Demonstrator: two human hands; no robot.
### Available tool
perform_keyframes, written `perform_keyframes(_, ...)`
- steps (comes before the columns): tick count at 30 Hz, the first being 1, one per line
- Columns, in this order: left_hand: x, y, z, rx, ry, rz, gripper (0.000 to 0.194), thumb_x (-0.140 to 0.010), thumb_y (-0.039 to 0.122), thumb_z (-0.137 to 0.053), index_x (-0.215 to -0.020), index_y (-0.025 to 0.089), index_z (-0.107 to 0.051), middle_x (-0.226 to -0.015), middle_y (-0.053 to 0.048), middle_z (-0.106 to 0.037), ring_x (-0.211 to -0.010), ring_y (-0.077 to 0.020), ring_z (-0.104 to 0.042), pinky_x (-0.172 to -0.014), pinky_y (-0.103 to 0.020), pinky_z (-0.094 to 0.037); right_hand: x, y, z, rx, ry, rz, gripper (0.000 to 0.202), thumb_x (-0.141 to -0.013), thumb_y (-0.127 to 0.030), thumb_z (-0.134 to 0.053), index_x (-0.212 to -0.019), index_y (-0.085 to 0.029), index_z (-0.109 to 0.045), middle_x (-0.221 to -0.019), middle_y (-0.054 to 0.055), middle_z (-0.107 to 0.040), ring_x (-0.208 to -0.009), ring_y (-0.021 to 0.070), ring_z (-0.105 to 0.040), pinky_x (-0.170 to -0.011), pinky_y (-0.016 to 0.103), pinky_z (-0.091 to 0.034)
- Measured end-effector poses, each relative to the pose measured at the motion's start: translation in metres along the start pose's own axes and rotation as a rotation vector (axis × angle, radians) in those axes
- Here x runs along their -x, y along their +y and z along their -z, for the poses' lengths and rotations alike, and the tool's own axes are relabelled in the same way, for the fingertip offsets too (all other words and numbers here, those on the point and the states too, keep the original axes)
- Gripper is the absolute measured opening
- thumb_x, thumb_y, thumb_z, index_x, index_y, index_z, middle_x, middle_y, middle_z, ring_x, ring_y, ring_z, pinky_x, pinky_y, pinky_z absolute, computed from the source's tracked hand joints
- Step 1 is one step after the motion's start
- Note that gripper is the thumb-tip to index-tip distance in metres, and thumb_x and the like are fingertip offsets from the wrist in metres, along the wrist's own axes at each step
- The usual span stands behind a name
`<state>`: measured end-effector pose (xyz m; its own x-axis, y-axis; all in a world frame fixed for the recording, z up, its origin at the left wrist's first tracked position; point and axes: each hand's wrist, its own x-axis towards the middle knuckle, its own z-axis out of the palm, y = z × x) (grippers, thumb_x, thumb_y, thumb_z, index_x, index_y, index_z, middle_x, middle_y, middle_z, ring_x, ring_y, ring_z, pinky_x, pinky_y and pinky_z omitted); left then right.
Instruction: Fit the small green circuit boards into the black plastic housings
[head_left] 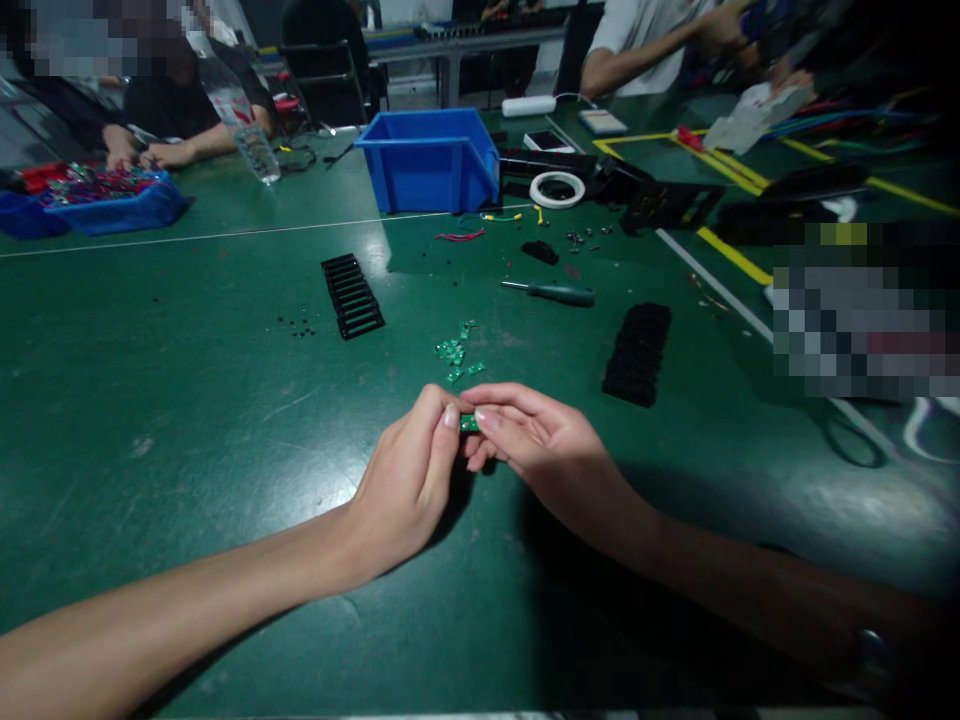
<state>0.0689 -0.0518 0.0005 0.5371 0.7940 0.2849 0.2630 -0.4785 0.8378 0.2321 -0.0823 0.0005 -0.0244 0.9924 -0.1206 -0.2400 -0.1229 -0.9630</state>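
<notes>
A small green circuit board [469,423] is pinched between my left hand [409,470] and my right hand [559,450], low over the green table [247,450]. Both thumbs press on its ends, and the fingers behind it are partly hidden. Just beyond my fingertips lies a loose group of small green boards [451,352]. A black slotted frame [352,296] rests further left, with several tiny black parts [300,326] beside it. To the right sits a black ridged block [637,354]. Between them, further back, is a dark green screwdriver [559,293].
A blue bin [431,165] stands at the back, with a white ring [557,189] and black parts right of it. Blue trays [120,205] of wires and a clear bottle [251,140] are at the back left. Other people sit across the table.
</notes>
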Motion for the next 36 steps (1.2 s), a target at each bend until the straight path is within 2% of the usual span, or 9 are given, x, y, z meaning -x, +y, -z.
perform_keyframes(11,0.000,0.000,0.000,-0.015,-0.002,0.035,0.021,-0.108,0.026,-0.033,-0.095,0.019,-0.047,-0.077,0.003,-0.054,-0.065,-0.0092,-0.048,-0.065,-0.024,-0.038,0.000,0.003,0.000,-0.021,-0.004,-0.012,0.017,-0.094,-0.026,-0.064,-0.108,-0.016,-0.068,-0.082,0.002,-0.071,-0.072,0.0127,-0.067,-0.071,0.027,-0.055)
perform_keyframes(36,-0.004,0.002,-0.002,-0.046,0.003,0.083,0.023,-0.108,0.025,-0.030,-0.093,0.020,-0.046,-0.076,0.002,-0.056,-0.068,-0.0117,-0.050,-0.069,-0.026,-0.039,0.005,0.006,-0.017,0.363,0.140,0.116,0.034,-0.103,-0.032,-0.047,-0.122,-0.014,-0.068,-0.082,0.003,-0.065,-0.072,0.0159,-0.058,-0.072,0.031,-0.047)
